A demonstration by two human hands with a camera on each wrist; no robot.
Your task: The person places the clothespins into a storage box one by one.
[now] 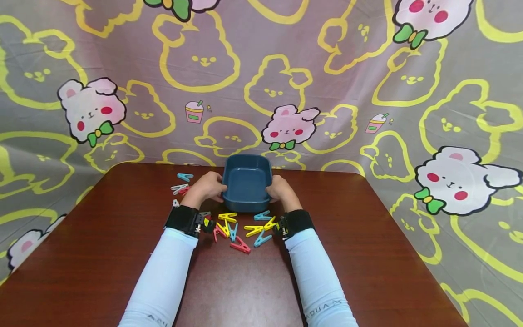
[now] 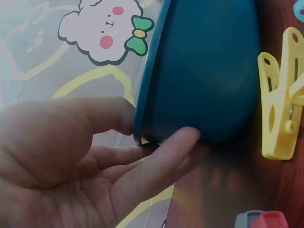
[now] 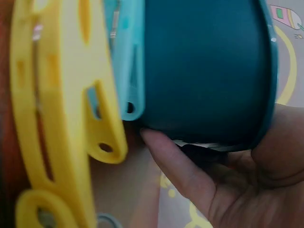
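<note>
A dark blue plastic tub [image 1: 247,207] with rounded corners stands near the far edge of the table, nothing inside it. My left hand [image 1: 208,185] grips its left side, thumb at the rim and fingers along the wall and underside in the left wrist view. On the opposite side my right hand [image 1: 280,189] holds it the same way, thumb by the rim [image 3: 273,71]. Just in front of the tub lie scattered clothespins, among them a yellow one [image 1: 227,217], a blue one [image 1: 262,215] and a red one [image 1: 240,245].
Left of my left hand, by the table's far left, are more clothespins: a blue one [image 1: 185,176] and a white one [image 1: 179,187]. The brown table [image 1: 351,254] ends at a patterned cloth backdrop [image 1: 343,136]. Black straps with cameras circle both wrists, above light blue sleeves [image 1: 323,277].
</note>
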